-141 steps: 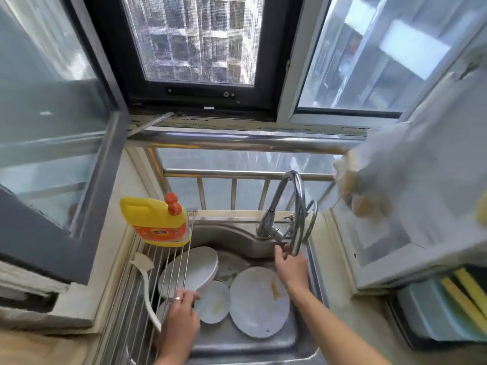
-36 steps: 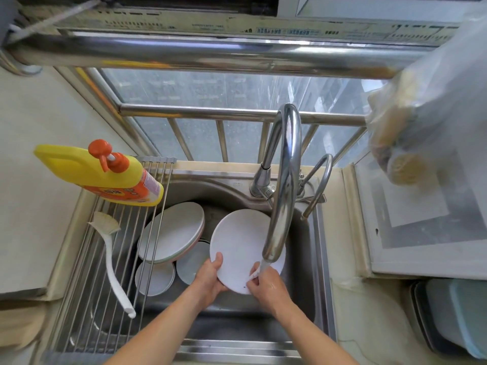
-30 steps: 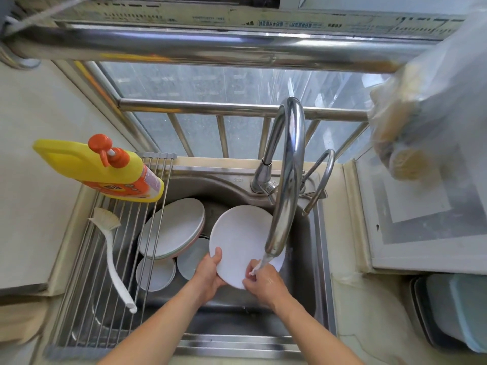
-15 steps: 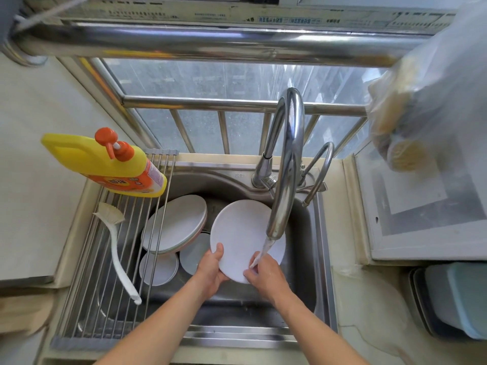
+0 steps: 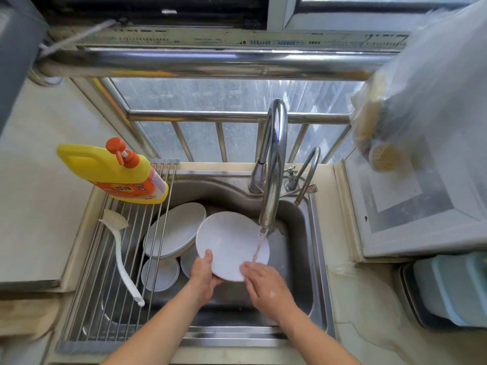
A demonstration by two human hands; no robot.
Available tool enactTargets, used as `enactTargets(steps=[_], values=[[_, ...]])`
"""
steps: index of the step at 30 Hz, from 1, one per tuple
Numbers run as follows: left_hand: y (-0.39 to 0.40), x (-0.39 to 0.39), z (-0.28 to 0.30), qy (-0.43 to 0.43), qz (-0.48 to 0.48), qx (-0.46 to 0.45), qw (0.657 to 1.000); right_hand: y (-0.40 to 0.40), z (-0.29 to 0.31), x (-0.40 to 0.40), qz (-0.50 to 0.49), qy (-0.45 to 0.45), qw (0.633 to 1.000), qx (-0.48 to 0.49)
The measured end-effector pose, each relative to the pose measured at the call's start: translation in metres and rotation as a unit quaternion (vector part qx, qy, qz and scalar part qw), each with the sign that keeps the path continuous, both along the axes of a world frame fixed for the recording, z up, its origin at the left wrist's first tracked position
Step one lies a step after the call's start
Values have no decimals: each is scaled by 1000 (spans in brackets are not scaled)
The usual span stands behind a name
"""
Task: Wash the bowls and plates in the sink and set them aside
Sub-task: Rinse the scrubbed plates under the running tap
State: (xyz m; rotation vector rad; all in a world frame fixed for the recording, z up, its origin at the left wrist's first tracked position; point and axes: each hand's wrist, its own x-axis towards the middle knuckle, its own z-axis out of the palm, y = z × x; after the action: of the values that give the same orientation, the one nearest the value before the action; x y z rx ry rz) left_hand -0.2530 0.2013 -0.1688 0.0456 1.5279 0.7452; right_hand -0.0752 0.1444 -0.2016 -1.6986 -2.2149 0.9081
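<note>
Head view: the left hand grips the plate by its rim, tilted under the faucet stream over the sink. The right hand rubs it, fingers relaxed. The rinsing step seems underway; next, move it to the rack.

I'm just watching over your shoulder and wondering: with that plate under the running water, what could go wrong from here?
The plate is wet and the left hand grips it only at its lower rim, while the right hand lies on its face; it might slip and chip the dishes stacked just below in the sink. The water strikes the tilted plate near its edge, so it could splash over the rim onto the counter.
</note>
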Motion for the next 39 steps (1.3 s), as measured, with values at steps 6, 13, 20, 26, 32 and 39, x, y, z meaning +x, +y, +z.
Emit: enactTargets(steps=[6,13,20,26,32,39], values=[[-16,-6,3,9,-99,0,995,25,9,15,-97,-121,969,-193],[-24,-18,-1,-1,-126,-3,992,37,23,18,-455,156,845,-233],[-21,-11,-14,154,-245,61,955,33,36,25,-493,328,739,-323],[-18,34,0,275,-587,64,759,28,48,10,-473,254,813,-226],[-6,67,9,60,-435,85,894,15,60,-13,-353,139,910,-171],[26,69,36,-17,-205,72,976,-16,61,-30,-147,-11,987,-70]])
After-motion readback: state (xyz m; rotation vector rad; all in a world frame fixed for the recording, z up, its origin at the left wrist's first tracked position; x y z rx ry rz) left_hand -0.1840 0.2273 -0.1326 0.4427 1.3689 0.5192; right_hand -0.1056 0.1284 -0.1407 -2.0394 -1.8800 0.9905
